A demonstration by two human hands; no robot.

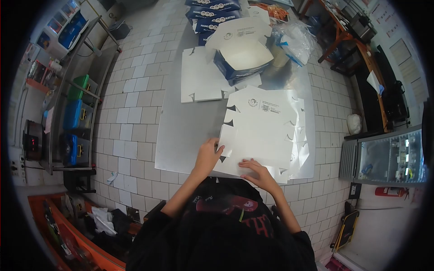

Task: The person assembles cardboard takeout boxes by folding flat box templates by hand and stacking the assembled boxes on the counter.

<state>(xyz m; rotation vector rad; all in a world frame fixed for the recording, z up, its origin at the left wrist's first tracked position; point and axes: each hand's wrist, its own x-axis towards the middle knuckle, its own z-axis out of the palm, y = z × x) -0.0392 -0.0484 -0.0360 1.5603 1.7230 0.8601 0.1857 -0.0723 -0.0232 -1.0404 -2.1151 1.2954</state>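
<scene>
Black shirt (pixel 194 244) right below us, flat cardboard (pixel 262 135) on the desk (pixel 176 140); our left hand (pixel 207 158) edges it, pinch unclear, while our right hand (pixel 261 174) rests with fingers slightly spread, seemingly steadying it.

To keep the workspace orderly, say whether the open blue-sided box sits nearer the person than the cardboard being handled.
No, the open box sits beyond the handled cardboard, farther up the metal table.
</scene>
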